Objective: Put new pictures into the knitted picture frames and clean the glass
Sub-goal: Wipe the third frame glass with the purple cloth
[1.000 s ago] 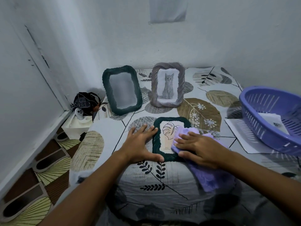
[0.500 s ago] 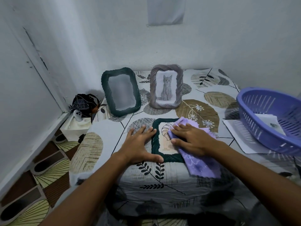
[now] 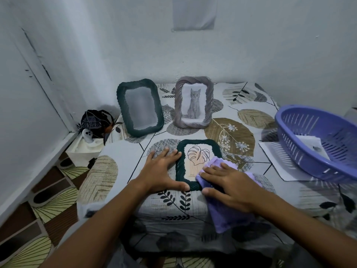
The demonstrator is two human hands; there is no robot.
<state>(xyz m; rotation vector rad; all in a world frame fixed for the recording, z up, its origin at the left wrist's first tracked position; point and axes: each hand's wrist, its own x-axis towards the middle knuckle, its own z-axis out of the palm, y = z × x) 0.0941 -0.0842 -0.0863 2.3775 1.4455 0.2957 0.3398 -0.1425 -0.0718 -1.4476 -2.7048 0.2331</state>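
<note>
Now nearer the leaf-print frame's (image 3: pixel 197 165) lower corner, right hand's (image 3: pixel 229 185) flat fingers press purple cloth (image 3: pixel 228 213); left hand (image 3: pixel 162 175), fingers spread, steadies it; glass-wiping continues.

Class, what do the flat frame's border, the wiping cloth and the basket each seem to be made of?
Frame border: dark green yarn, matte, with twisted ribs, so seemingly knitted. Purple cloth: soft, fuzzy fabric, perhaps microfibre, folding limply. Basket: purple plastic, slightly glossy, with moulded slots.

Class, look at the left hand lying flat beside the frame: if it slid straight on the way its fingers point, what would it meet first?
Probably the empty dark green frame standing beyond the left hand; depth is unclear.
</note>
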